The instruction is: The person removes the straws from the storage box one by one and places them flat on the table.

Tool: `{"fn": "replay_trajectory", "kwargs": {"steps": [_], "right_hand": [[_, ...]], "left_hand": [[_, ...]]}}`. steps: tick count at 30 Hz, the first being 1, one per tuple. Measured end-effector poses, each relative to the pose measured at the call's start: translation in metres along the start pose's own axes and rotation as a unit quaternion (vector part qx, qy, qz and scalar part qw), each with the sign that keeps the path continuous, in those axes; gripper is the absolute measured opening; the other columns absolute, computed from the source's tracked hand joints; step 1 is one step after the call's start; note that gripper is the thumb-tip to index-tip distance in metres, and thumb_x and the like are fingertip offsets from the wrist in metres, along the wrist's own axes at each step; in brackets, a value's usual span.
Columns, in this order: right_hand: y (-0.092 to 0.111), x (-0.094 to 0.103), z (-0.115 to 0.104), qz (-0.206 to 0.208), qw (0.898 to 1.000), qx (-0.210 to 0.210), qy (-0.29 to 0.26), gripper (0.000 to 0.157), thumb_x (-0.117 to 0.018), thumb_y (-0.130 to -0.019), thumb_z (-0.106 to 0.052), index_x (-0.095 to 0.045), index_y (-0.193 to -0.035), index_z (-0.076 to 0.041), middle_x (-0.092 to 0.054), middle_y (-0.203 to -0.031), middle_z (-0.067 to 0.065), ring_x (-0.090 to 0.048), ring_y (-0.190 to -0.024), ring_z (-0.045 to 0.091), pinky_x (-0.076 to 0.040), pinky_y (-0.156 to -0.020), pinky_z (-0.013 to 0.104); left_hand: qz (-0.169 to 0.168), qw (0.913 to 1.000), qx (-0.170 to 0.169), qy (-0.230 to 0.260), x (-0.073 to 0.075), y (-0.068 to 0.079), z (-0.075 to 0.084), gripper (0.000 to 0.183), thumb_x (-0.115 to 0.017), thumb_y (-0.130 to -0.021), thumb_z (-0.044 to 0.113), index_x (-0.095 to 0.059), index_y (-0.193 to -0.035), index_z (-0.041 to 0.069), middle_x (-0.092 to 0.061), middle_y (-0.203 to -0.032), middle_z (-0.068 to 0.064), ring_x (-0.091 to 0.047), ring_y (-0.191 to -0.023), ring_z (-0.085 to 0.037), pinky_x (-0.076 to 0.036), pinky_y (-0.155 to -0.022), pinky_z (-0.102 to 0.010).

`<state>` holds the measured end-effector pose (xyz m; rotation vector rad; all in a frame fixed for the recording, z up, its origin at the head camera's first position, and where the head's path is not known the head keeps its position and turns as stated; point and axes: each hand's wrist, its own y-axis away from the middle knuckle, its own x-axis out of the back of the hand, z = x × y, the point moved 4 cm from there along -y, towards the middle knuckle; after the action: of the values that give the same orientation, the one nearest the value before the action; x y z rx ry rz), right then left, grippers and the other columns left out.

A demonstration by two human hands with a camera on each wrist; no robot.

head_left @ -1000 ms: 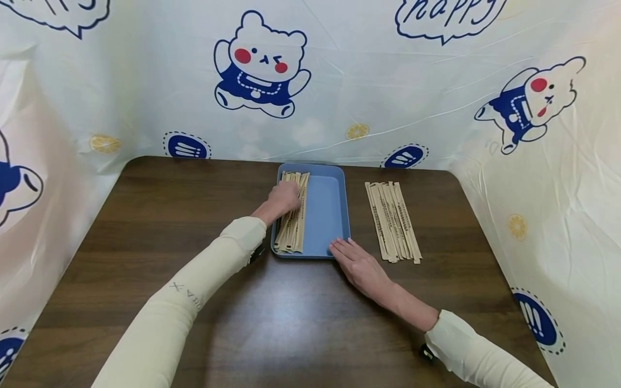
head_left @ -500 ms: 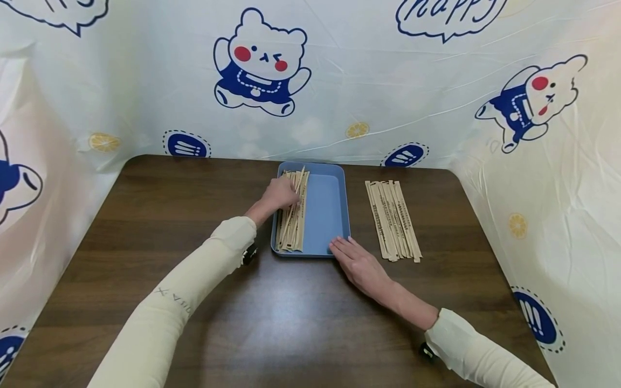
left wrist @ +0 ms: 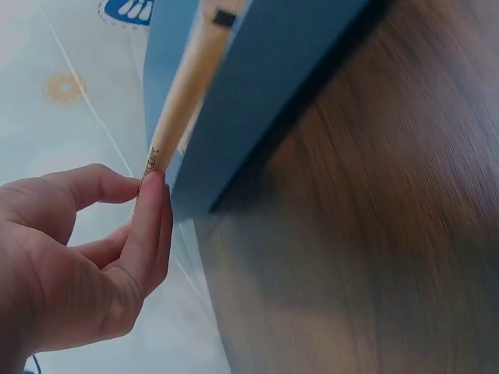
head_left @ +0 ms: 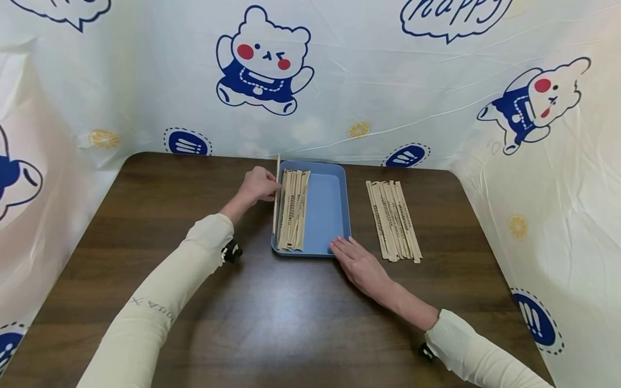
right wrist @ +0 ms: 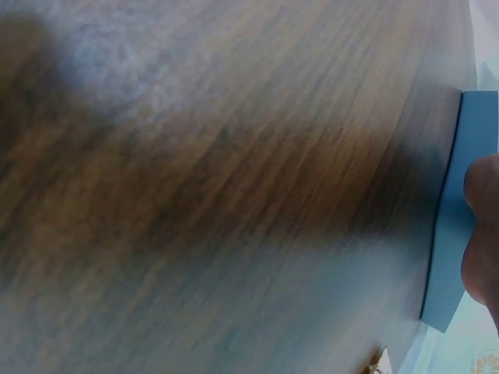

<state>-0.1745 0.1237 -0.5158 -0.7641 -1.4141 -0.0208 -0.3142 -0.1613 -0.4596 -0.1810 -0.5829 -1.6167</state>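
My left hand (head_left: 259,186) pinches a slim paper-wrapped stick (left wrist: 183,101) between thumb and fingertips. The wrapper is tan with dark print, and it lies along the left rim of the blue tray (head_left: 330,205). Inside the tray's left half is a row of similar wrapped sticks (head_left: 293,213), laid lengthwise side by side. My right hand (head_left: 361,269) rests with straight fingers on the tray's near right corner. In the right wrist view only part of the right hand (right wrist: 483,234) shows, against the tray's outer wall (right wrist: 456,210).
To the right of the tray, a second bunch of wrapped sticks (head_left: 393,221) lies side by side on the dark wooden table (head_left: 271,323). A pale printed sheet (head_left: 339,81) hangs behind the table and along both sides.
My left hand has lifted a wrapped stick off the row and moved left with it, from inside the tray to its left rim. The right hand has stayed at the corner.
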Motion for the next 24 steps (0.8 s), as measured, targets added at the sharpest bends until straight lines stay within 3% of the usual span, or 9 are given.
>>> {"fn": "replay_trajectory", "kwargs": {"steps": [5,7,10,15,24], "right_hand": [[0.0,0.001,-0.001,-0.001,1.0,-0.001,-0.002,0.033,-0.054,-0.1,0.0,-0.06,-0.131,0.009,-0.062,-0.13,0.023,-0.057,-0.124,0.034,-0.04,-0.11,0.048],[0.0,0.001,-0.001,0.0,1.0,-0.001,-0.004,0.033,-0.051,-0.102,-0.001,-0.06,-0.132,0.009,-0.061,-0.13,0.024,-0.056,-0.125,0.034,-0.04,-0.11,0.048],[-0.001,0.001,-0.001,-0.001,1.0,-0.002,-0.006,0.034,-0.055,-0.099,0.001,-0.059,-0.132,0.009,-0.061,-0.13,0.024,-0.056,-0.125,0.034,-0.04,-0.11,0.048],[-0.001,0.002,-0.002,-0.001,1.0,-0.002,-0.002,0.046,-0.069,-0.086,0.007,-0.06,-0.131,0.009,-0.062,-0.13,0.023,-0.057,-0.124,0.034,-0.041,-0.109,0.048],[-0.001,0.001,-0.002,0.003,1.0,-0.001,0.001,0.046,-0.067,-0.087,0.007,-0.059,-0.132,0.009,-0.062,-0.13,0.023,-0.057,-0.124,0.034,-0.041,-0.109,0.048]], "left_hand": [[-0.002,0.999,0.039,0.02,0.014,0.003,-0.012,0.012,-0.059,-0.097,0.005,-0.062,-0.095,-0.006,-0.061,-0.094,-0.017,-0.067,-0.075,-0.02,-0.059,-0.084,-0.042],[-0.004,0.9983,0.053,0.022,0.018,0.004,-0.018,0.02,-0.059,-0.097,0.006,-0.064,-0.11,-0.009,-0.062,-0.106,-0.021,-0.068,-0.081,-0.022,-0.059,-0.084,-0.04],[-0.004,0.9978,0.066,0.007,0.023,0.004,-0.028,0.027,-0.059,-0.098,0.006,-0.062,-0.118,-0.012,-0.061,-0.113,-0.024,-0.068,-0.084,-0.023,-0.06,-0.08,-0.035],[0.005,0.9971,0.074,-0.018,0.03,0.004,-0.045,0.022,-0.059,-0.097,0.005,-0.062,-0.111,-0.012,-0.061,-0.108,-0.023,-0.066,-0.079,-0.02,-0.061,-0.072,-0.029],[0.009,0.9964,0.067,-0.05,0.041,0.011,-0.066,0.017,-0.06,-0.096,0.004,-0.061,-0.104,-0.011,-0.06,-0.103,-0.024,-0.066,-0.071,-0.017,-0.061,-0.068,-0.03]]}}
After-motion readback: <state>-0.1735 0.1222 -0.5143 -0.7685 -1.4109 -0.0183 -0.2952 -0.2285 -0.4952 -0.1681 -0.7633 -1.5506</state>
